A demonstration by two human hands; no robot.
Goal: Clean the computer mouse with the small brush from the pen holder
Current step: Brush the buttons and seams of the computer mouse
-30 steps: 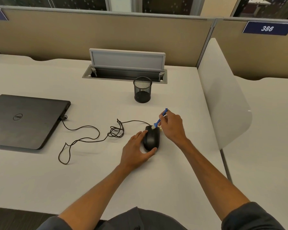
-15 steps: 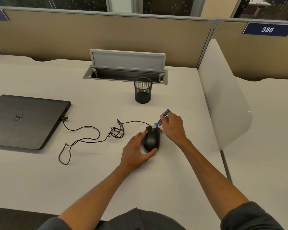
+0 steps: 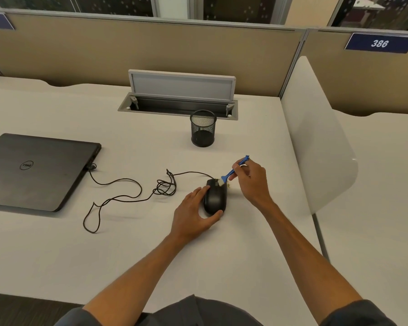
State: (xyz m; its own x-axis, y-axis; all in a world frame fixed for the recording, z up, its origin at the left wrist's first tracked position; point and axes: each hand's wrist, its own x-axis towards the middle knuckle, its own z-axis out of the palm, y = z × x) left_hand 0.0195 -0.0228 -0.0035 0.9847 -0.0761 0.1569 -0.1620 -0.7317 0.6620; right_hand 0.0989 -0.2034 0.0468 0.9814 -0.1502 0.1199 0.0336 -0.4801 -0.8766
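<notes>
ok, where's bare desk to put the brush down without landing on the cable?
Free: between the right hand with the brush and the white side divider; the near desk strip in front of the mouse; the stretch left of the pen holder. Crowded: the cable loops between laptop and mouse, beside the left hand.
</notes>
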